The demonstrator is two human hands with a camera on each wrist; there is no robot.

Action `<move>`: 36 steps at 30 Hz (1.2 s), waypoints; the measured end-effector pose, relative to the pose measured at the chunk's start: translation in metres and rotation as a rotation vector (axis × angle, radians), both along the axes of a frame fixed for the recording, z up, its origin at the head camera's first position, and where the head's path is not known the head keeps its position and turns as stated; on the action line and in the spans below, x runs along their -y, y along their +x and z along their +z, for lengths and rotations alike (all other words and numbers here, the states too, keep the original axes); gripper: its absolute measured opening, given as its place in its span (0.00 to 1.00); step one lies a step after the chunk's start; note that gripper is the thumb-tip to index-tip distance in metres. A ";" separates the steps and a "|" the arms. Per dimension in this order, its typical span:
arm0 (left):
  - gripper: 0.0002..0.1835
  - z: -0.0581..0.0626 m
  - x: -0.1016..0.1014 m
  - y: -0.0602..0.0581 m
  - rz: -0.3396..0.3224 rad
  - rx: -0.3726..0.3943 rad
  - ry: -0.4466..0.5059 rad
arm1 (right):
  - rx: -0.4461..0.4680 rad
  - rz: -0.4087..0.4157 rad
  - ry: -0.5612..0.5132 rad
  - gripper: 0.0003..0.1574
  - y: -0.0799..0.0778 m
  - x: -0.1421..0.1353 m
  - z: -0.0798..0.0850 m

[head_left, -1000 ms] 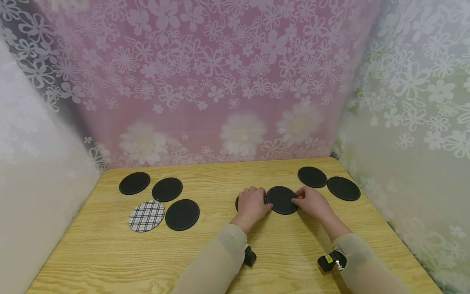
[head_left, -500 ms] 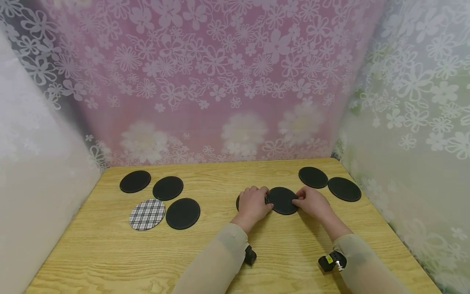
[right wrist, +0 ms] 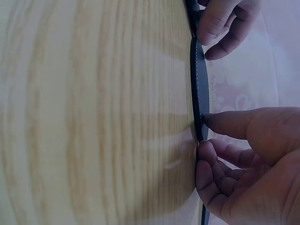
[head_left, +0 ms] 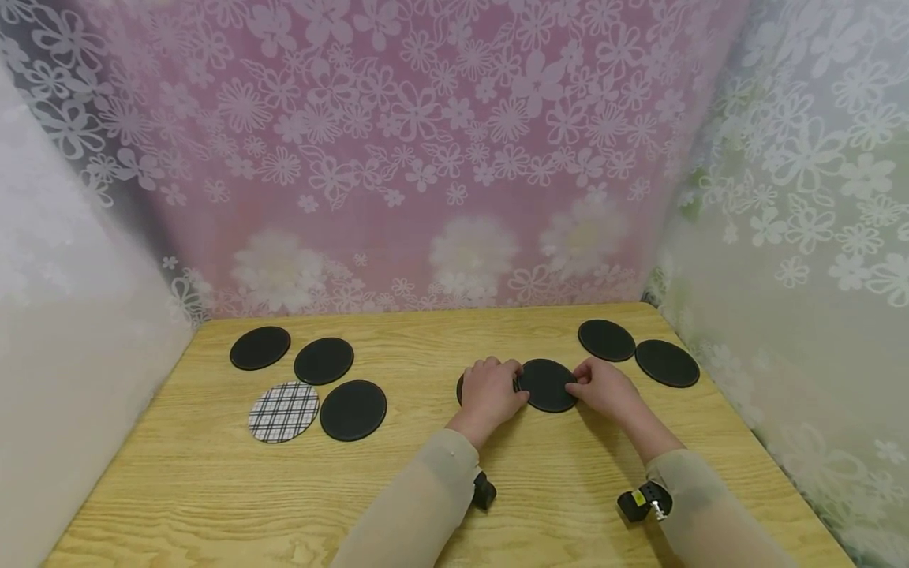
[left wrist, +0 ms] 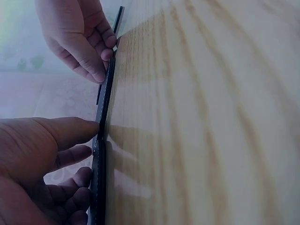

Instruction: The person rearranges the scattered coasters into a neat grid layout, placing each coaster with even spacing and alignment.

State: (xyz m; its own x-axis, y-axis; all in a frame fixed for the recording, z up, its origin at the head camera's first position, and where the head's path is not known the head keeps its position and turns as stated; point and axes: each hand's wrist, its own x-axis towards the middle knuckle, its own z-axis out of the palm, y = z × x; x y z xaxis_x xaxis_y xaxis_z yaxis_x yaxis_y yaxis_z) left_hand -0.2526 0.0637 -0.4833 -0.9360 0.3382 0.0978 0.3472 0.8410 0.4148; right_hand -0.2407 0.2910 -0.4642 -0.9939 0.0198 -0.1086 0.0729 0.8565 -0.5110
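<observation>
Where left hand (head_left: 490,393) faces right hand (head_left: 605,386), a disc (head_left: 546,386) lies between.

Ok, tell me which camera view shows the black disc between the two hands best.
The head view: there the black disc shows most of its round face. Both wrist views catch it nearly edge-on, as a thin dark strip.

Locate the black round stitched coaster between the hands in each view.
Head: black round stitched coaster, right of and below centre.
Left wrist: coaster edge-on, left of centre.
Right wrist: coaster edge-on, right of centre.
Shared landmark: right hand, touching its rim in all three.
</observation>
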 end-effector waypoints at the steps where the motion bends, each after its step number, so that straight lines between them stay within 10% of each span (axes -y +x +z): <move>1: 0.21 0.001 0.000 0.000 0.001 0.000 0.002 | -0.001 0.001 0.000 0.21 0.000 0.000 0.000; 36: 0.21 0.018 -0.001 -0.003 -0.013 0.062 -0.100 | 0.024 0.017 -0.031 0.31 0.004 -0.007 0.014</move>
